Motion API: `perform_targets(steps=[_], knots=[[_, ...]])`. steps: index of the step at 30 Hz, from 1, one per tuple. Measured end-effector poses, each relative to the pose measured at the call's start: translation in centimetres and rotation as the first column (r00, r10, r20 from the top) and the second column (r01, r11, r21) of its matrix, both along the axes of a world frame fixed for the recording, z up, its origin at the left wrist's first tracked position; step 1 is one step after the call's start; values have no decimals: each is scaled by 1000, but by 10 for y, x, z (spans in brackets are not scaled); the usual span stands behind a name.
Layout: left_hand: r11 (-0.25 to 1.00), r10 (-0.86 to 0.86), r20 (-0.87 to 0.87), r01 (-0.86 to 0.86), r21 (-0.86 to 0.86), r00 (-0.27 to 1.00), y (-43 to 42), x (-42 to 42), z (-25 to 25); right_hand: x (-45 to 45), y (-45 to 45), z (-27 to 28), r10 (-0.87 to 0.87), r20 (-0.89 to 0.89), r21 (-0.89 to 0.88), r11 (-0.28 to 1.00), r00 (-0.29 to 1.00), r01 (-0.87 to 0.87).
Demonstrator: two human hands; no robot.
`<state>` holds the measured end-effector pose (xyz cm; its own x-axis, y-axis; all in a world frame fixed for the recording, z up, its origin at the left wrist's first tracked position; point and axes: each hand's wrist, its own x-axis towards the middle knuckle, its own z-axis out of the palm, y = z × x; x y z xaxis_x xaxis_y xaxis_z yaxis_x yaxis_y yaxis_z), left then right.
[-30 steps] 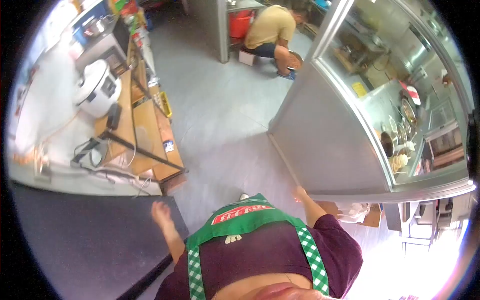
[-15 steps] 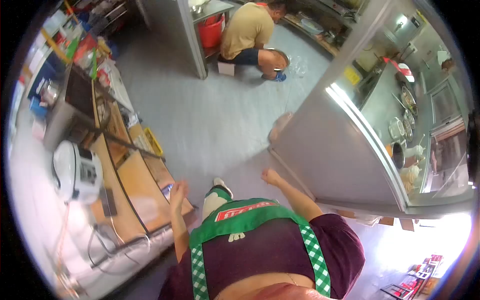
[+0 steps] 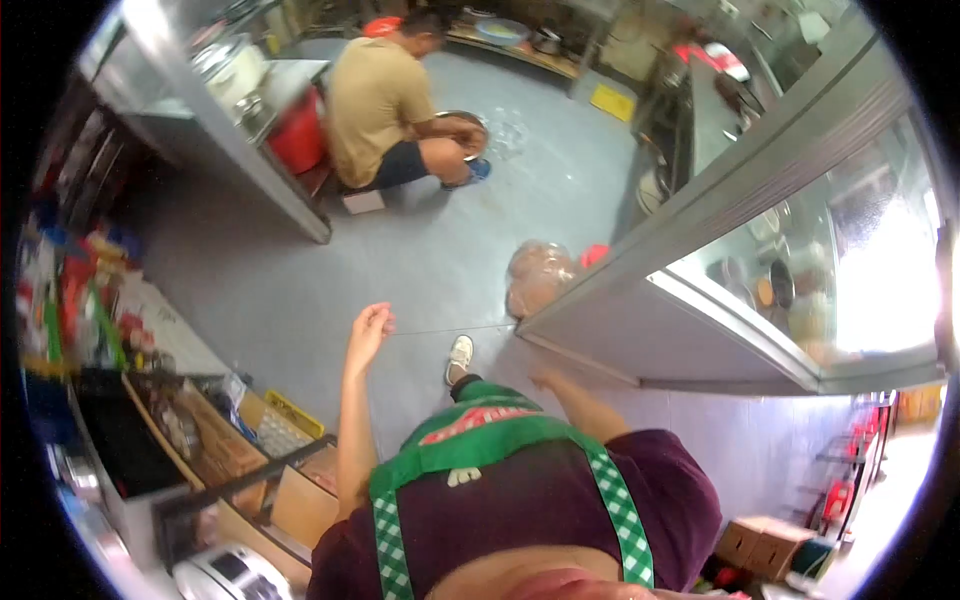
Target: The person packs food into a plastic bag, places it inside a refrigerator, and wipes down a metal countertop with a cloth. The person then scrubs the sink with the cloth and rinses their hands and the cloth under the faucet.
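Note:
My left hand (image 3: 372,325) hangs in front of me over the grey floor (image 3: 410,275), its fingers loosely bent and slightly apart, with nothing seen in it. On the other side, my right hand (image 3: 546,381) is low by the apron; it is blurred and its fingers cannot be made out. I wear a green apron (image 3: 480,425) with checked straps. One white shoe (image 3: 459,358) shows ahead on the floor. Nearest to my right hand are the metal-framed partition (image 3: 590,350) and clear plastic bags (image 3: 540,275) of something brownish at its end.
A person in a tan shirt (image 3: 375,100) sits low ahead, hands at a round metal basin (image 3: 466,130). A red bucket (image 3: 297,138) stands behind them, under a counter. At left are a shelf with cardboard boxes (image 3: 305,508), a yellow crate (image 3: 293,414) and a white appliance (image 3: 232,577).
I have stepped forward and the view has turned rightward. The seated person and the bags appear nearer. My left hand has swung forward and up; my right hand has dropped back toward the apron.

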<state>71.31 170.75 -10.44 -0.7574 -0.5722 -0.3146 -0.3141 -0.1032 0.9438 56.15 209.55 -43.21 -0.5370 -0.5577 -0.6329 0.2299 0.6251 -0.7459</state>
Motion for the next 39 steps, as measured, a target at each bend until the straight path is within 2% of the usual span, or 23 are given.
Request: perform_targets(steps=[1, 2, 3, 5, 7, 9, 12, 15, 17, 20, 21, 22, 23, 24, 26, 28, 31, 32, 34, 35, 36, 38, 39], knots=[[998, -49, 31, 47, 38, 998, 0, -20, -2, -5, -12, -17, 9, -100, -115, 993, 995, -20], [994, -92, 49, 89, 57, 995, 0, -41, -1, -28, -52, 19, 230, -103, 158, 964, 968, -212], [989, -135, 89, 128, 79, 987, -4, -51, 0, -43, -97, 56, 432, -20, 407, 827, 902, -387], [975, -183, 94, 169, 146, 979, -12, -73, 0, -70, -152, 75, 585, -389, 315, 810, 711, -494], [969, -207, 144, 182, 168, 968, -23, -92, -8, -95, -200, 124, 480, -421, 235, 877, 770, -418], [979, -190, 246, 167, 113, 950, -43, -113, -16, -134, -236, 141, 450, -425, 192, 893, 785, -408], [978, -143, 301, 88, 189, 943, -66, -161, -27, -207, -264, 150, 298, -517, 81, 950, 803, -300], [973, -131, 339, 56, 222, 932, -96, -219, -29, -267, -271, 170, 141, -459, 23, 989, 877, -147], [973, -147, 315, 80, 215, 937, -116, -283, -25, -319, -260, 157, 112, -372, 86, 993, 922, -85], [959, -230, 276, 168, 229, 933, -151, -347, -24, -338, -217, 125, 78, -393, 270, 962, 916, 34], [948, -262, 256, 200, 247, 930, -162, -387, -22, -349, -196, 94, -16, -372, 238, 965, 928, 112], [943, -289, 227, 237, 232, 930, -175, -425, -18, -351, -170, 62, -141, -541, 46, 979, 829, 197], [937, -314, 206, 269, 221, 927, -188, -461, -13, -352, -144, 49, -124, -519, 144, 963, 845, 230], [931, -339, 189, 300, 208, 921, -204, -489, -8, -350, -140, 82, -242, -355, 270, 898, 903, 347], [915, -404, 213, 390, 103, 890, -222, -552, 8, -350, -119, 95, -425, -341, 318, 787, 839, 528], [871, -490, 130, 490, 32, 862, -224, -618, 33, -350, -117, 102, -652, -183, 313, 671, 736, 672], [828, -560, 141, 555, 74, 816, -218, -714, 37, -354, -132, 115, -772, -102, 337, 566, 627, 752], [819, -573, 130, 561, 122, 809, -198, -740, 33, -366, -116, 117, -737, -71, 352, 612, 672, 709], [778, -628, 154, 621, 95, 763, -182, -783, 26, -363, -129, 98, -689, -10, 365, 672, 724, 644], [764, -645, 150, 633, 126, 749, -168, -796, 23, -366, -134, 95, -790, 76, 465, 568, 609, 679], [754, -657, 142, 640, 148, 741, -157, -816, 21, -376, -137, 88, -857, 124, 423, 502, 501, 754], [705, -699, 68, 670, 235, 712, -147, -846, -20, -401, -138, 65, -926, 228, 339, 365, 300, 867], [727, -676, 128, 627, 281, 726, -121, -852, -28, -415, -105, 55, -591, -146, 339, 723, 793, 601]])
